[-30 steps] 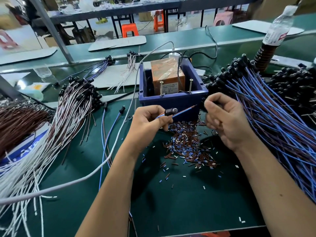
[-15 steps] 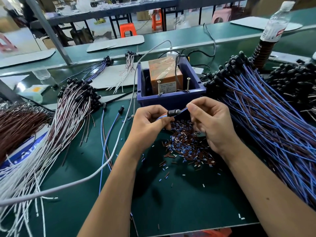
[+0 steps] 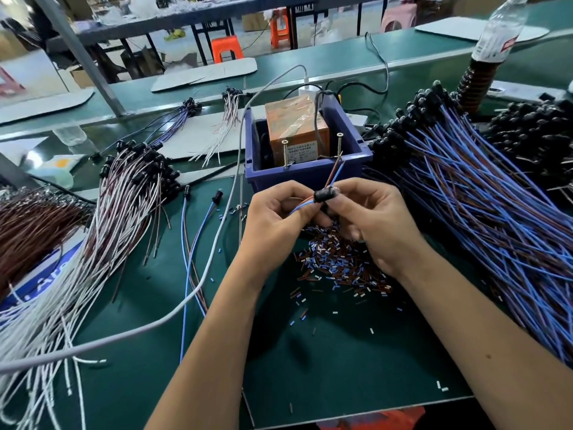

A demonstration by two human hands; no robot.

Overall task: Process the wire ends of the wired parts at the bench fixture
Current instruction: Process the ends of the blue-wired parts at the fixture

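Holding one wired part (image 3: 324,194) at frame centre, just before the blue fixture (image 3: 305,173), we pinch it in both hands: left hand (image 3: 276,218), right hand (image 3: 375,221). Insulation offcuts (image 3: 338,262) suggest many finished; the right-hand bundle (image 3: 483,218) seemingly remains.

Matt green mat on the counter (image 3: 341,352), smooth and rubbery-looking. The bin (image 3: 310,176) is blue plastic with a dull sheen; two bright metal screws (image 3: 284,153) stand at its front wall. The orange block (image 3: 294,125) inside wears glossy, crinkled film. Wires (image 3: 480,212) show smooth plastic insulation, blue and brown. The black cap (image 3: 325,193) shines slightly. Clear plastic bottle (image 3: 502,29), paper-look label.
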